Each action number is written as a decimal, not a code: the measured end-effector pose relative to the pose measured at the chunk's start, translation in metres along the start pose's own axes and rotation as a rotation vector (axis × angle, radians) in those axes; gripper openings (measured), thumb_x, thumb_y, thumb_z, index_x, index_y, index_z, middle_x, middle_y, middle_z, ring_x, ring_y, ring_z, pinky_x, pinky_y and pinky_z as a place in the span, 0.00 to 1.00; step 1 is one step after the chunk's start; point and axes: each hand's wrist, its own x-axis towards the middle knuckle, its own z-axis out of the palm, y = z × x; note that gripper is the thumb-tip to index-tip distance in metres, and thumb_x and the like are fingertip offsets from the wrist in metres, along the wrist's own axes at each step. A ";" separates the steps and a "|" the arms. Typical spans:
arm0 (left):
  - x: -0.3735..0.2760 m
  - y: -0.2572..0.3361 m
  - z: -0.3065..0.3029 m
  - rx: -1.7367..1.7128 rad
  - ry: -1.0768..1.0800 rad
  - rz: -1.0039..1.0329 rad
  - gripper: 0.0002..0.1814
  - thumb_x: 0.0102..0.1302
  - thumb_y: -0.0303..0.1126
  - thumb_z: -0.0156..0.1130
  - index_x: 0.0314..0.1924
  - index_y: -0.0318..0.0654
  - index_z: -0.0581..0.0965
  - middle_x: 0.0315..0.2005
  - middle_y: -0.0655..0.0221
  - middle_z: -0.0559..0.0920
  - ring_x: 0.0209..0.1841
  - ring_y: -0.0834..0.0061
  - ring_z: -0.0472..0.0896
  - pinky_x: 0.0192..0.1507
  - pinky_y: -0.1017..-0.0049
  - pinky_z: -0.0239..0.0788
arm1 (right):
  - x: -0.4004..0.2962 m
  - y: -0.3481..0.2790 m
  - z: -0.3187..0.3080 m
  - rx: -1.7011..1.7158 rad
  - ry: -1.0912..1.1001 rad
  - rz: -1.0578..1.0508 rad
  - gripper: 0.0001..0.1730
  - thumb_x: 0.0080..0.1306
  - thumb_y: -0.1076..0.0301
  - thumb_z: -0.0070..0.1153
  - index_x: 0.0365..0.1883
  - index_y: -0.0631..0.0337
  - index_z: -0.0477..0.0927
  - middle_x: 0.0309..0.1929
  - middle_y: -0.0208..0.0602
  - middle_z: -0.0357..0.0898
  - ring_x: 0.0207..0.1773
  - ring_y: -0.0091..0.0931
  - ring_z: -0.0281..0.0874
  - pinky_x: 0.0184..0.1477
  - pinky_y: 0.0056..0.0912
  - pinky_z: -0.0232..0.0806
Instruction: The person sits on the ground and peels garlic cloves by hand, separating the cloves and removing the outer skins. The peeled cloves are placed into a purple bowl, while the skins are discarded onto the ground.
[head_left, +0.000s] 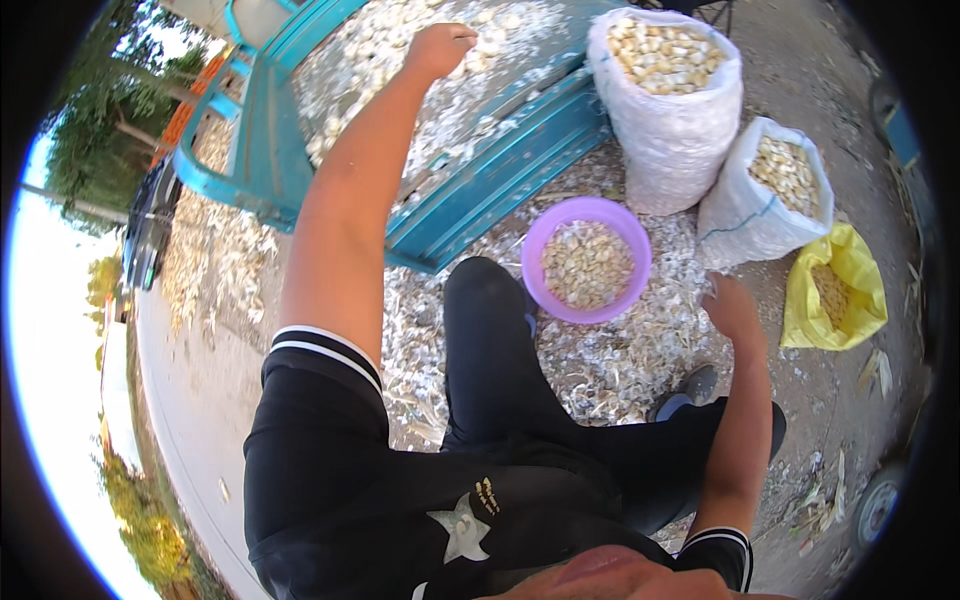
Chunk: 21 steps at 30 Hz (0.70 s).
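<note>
My left hand (442, 49) reaches over garlic bulbs (491, 30) strewn with papery skins in a teal metal cargo bed (502, 161). Its fingers are bent together, and I cannot make out whether anything is between them. Low over the ground, my right hand (731, 306) hangs beside the smaller white woven sack (742, 214), its fingertips pointing toward the sack's base. What those fingers hold, if anything, is too small to tell. A purple plastic basin (531, 251) with loose garlic cloves (587, 264) in it stands between my hands, just beyond my knee.
A larger white sack (679, 150) full of cloves stands against the cargo bed's corner. To the right sits a yellow bag (814, 300) with small pieces inside. Garlic skins (600, 367) litter the ground around my feet. A wheel (879, 504) shows at the right edge.
</note>
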 end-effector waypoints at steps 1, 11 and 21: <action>-0.015 -0.030 -0.013 0.083 -0.067 -0.086 0.18 0.74 0.51 0.71 0.54 0.55 0.94 0.49 0.63 0.94 0.52 0.55 0.92 0.58 0.56 0.83 | -0.003 -0.002 0.000 0.002 -0.091 0.012 0.30 0.71 0.56 0.70 0.67 0.63 0.85 0.61 0.58 0.88 0.66 0.53 0.85 0.68 0.56 0.75; -0.120 -0.142 -0.022 0.208 -0.286 -0.476 0.15 0.71 0.44 0.75 0.53 0.52 0.95 0.47 0.59 0.95 0.51 0.56 0.93 0.58 0.59 0.83 | -0.012 0.002 0.003 0.042 -0.228 0.084 0.33 0.70 0.58 0.70 0.70 0.64 0.83 0.58 0.60 0.90 0.61 0.53 0.88 0.64 0.55 0.77; -0.145 -0.094 0.046 -0.099 -0.076 -0.476 0.28 0.69 0.35 0.78 0.69 0.55 0.85 0.61 0.56 0.89 0.59 0.55 0.89 0.61 0.59 0.79 | -0.009 -0.004 0.010 0.053 -0.221 0.073 0.31 0.70 0.58 0.70 0.68 0.63 0.84 0.56 0.59 0.90 0.59 0.53 0.89 0.61 0.54 0.78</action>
